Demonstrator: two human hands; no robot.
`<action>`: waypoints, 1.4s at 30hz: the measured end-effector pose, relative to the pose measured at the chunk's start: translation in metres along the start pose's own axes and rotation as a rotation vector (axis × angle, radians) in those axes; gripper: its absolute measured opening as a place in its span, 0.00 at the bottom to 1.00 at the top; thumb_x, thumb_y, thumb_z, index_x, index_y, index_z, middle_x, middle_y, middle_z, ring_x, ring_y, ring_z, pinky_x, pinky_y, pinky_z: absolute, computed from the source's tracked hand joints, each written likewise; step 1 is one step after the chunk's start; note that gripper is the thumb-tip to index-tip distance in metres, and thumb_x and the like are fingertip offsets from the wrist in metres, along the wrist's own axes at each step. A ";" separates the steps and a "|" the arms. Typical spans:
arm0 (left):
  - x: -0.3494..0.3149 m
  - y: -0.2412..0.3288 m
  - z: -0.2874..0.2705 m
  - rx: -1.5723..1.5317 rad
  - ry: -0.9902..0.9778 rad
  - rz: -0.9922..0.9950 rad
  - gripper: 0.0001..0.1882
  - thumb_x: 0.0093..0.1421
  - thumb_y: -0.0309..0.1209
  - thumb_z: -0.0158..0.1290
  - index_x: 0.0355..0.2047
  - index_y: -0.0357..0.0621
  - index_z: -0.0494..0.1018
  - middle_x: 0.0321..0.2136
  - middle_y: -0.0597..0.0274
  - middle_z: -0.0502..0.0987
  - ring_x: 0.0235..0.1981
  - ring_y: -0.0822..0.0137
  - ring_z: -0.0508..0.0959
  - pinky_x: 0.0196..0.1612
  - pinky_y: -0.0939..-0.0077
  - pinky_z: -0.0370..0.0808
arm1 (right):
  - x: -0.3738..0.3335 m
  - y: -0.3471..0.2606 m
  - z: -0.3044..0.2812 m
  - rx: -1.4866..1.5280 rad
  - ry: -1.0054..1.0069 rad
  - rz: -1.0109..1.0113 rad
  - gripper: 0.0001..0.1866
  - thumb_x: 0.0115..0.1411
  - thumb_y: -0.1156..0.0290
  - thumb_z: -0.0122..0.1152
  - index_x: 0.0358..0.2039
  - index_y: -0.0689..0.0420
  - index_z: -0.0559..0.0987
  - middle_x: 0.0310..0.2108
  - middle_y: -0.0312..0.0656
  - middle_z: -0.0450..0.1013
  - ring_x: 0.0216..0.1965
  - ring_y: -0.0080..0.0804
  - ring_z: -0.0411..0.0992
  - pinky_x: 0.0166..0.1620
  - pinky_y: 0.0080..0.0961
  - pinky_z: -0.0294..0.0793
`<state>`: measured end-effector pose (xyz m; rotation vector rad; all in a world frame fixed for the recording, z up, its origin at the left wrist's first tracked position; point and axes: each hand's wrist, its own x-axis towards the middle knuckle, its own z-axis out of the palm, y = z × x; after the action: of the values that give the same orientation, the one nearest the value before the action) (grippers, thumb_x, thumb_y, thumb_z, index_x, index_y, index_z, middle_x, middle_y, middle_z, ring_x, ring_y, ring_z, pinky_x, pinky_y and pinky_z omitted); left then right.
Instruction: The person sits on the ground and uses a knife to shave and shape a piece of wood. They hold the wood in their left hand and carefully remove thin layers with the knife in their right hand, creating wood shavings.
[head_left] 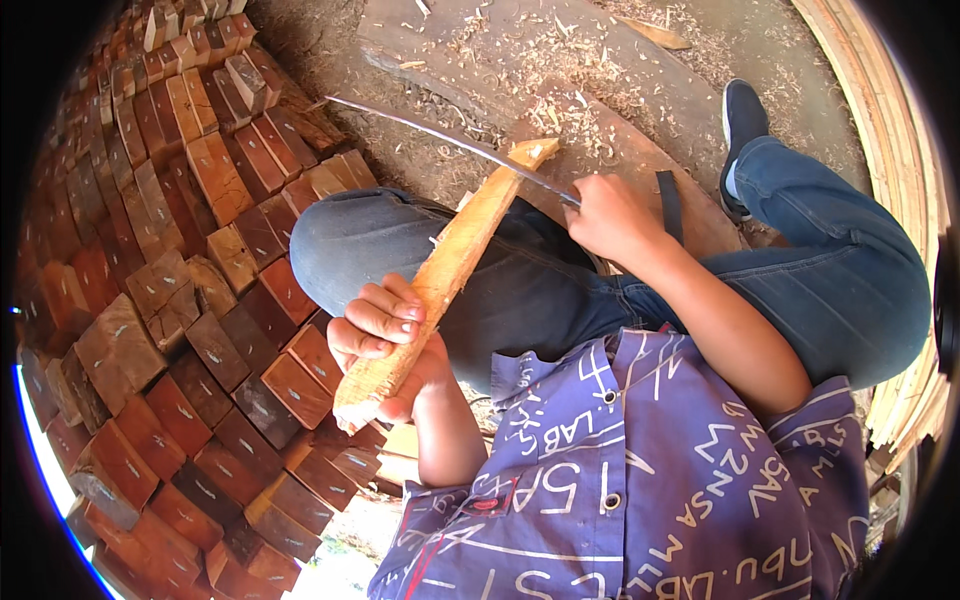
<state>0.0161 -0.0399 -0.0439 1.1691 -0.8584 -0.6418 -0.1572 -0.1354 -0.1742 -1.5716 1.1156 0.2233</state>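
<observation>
My left hand is closed round the near end of a long, roughly hewn piece of wood, pale yellow-brown and tapering at its far end. The piece slants up and to the right across my bent left leg. My right hand is in a fist round the near end of a long thin metal blade, seen almost edge-on. Any handle is hidden in the fist. The blade crosses the wood close to its far tip and points to the upper left. Whether it touches the wood I cannot tell.
Stacked sawn wood blocks fill the left side. Wood shavings litter a brown board and the dirt ground ahead. A dark flat strip lies beyond my right wrist. Long pale planks curve along the right edge, past my shoe.
</observation>
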 end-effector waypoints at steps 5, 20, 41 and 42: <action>-0.005 -0.002 -0.001 -0.079 -0.032 0.037 0.30 0.41 0.57 0.66 0.28 0.48 0.66 0.23 0.63 0.74 0.27 0.67 0.74 0.30 0.76 0.67 | -0.013 -0.013 -0.001 -0.024 -0.014 -0.129 0.09 0.48 0.71 0.58 0.27 0.63 0.78 0.25 0.59 0.74 0.31 0.58 0.73 0.38 0.47 0.73; 0.000 -0.002 -0.004 -0.034 -0.027 -0.009 0.32 0.41 0.63 0.63 0.26 0.50 0.65 0.21 0.68 0.71 0.25 0.72 0.71 0.30 0.78 0.64 | 0.000 0.000 0.005 0.057 0.016 -0.099 0.09 0.48 0.70 0.55 0.25 0.63 0.78 0.22 0.59 0.72 0.30 0.59 0.73 0.36 0.46 0.72; 0.044 -0.003 0.010 -0.003 0.011 0.097 0.24 0.45 0.37 0.54 0.42 0.47 0.62 0.25 0.62 0.64 0.29 0.67 0.68 0.50 0.51 0.64 | -0.045 -0.058 -0.108 -0.112 0.056 -0.110 0.20 0.54 0.57 0.59 0.27 0.66 0.77 0.18 0.56 0.72 0.25 0.53 0.75 0.33 0.42 0.75; 0.047 -0.002 0.014 0.038 0.046 0.099 0.23 0.45 0.37 0.54 0.42 0.46 0.62 0.26 0.62 0.64 0.29 0.66 0.68 0.50 0.50 0.65 | -0.051 -0.058 -0.123 -0.156 0.069 -0.104 0.20 0.55 0.58 0.58 0.28 0.66 0.76 0.19 0.56 0.73 0.24 0.52 0.75 0.33 0.42 0.75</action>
<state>0.0300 -0.0857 -0.0327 1.1643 -0.8866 -0.5178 -0.1923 -0.2178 -0.0594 -1.7830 1.0872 0.1912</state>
